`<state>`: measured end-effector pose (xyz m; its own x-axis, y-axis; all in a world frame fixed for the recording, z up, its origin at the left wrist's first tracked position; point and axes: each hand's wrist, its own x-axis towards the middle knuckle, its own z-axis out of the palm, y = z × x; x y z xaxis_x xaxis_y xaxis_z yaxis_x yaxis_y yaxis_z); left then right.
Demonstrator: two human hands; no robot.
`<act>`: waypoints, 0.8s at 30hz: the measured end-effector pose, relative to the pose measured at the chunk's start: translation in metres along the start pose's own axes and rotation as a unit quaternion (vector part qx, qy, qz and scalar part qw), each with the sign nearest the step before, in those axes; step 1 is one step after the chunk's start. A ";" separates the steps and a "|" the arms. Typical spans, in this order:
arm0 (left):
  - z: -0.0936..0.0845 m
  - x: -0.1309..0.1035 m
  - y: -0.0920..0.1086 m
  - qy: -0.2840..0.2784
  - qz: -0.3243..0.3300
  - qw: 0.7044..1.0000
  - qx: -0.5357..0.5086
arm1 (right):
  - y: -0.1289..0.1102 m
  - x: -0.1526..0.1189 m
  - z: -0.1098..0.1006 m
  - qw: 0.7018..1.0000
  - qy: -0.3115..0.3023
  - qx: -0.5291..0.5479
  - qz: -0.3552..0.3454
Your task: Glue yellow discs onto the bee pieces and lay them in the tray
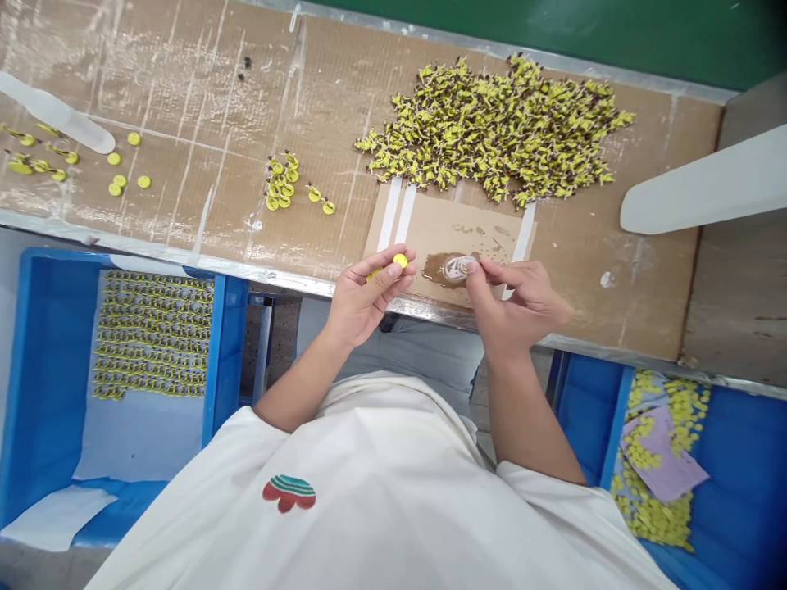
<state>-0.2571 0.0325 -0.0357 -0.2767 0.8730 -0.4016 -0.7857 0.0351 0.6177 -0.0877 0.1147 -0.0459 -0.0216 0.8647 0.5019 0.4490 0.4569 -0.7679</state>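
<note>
Between the thumb and fingers of my left hand (367, 297) is a small round yellow disc (400, 260), and more yellow shows deeper in the fingers. My right hand (513, 299) is closed in a pinch at the right rim of a small clear dish (458, 267); whatever its fingertips hold is too small to make out. The dish sits on a wet brown patch of a cardboard sheet (443, 215), which is held down by white tape strips. Beyond the sheet lies a big heap of small yellow-and-dark-brown pieces (492, 127).
Several finished-looking yellow pieces (281, 182) stand left of the sheet, with loose yellow discs (134, 138) farther left. A blue crate (37, 352) at lower left holds rows of pieces; another blue crate (738, 459) at lower right holds yellow discs. White covered bars (701, 184) reach over the table.
</note>
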 end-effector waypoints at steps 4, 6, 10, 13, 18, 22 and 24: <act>0.000 -0.001 0.001 0.007 -0.013 1.000 -0.011 | -0.009 0.005 0.002 0.976 0.090 0.137 0.141; 0.000 -0.002 0.001 0.015 -0.018 1.000 -0.008 | -0.011 0.010 0.000 0.950 0.106 0.200 0.215; -0.001 -0.003 0.000 0.012 -0.017 1.000 -0.004 | -0.014 0.017 -0.011 0.901 0.066 0.279 0.325; 0.000 -0.002 0.000 0.002 -0.011 1.000 -0.008 | -0.017 0.020 -0.018 0.872 0.036 0.325 0.364; 0.001 -0.001 0.000 0.024 -0.015 1.000 -0.004 | -0.022 0.017 -0.015 0.894 0.064 0.292 0.334; 0.001 -0.001 0.000 0.025 -0.017 1.000 -0.002 | -0.021 0.005 -0.005 0.957 0.145 0.177 0.178; 0.000 -0.001 0.000 0.024 -0.015 1.000 -0.001 | -0.017 -0.001 -0.001 0.969 0.135 0.145 0.146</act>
<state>-0.2569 0.0321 -0.0351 -0.2788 0.8471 -0.4524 -0.7951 0.0606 0.6034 -0.0943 0.1060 -0.0324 0.3206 0.8979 0.3016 0.1307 0.2734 -0.9530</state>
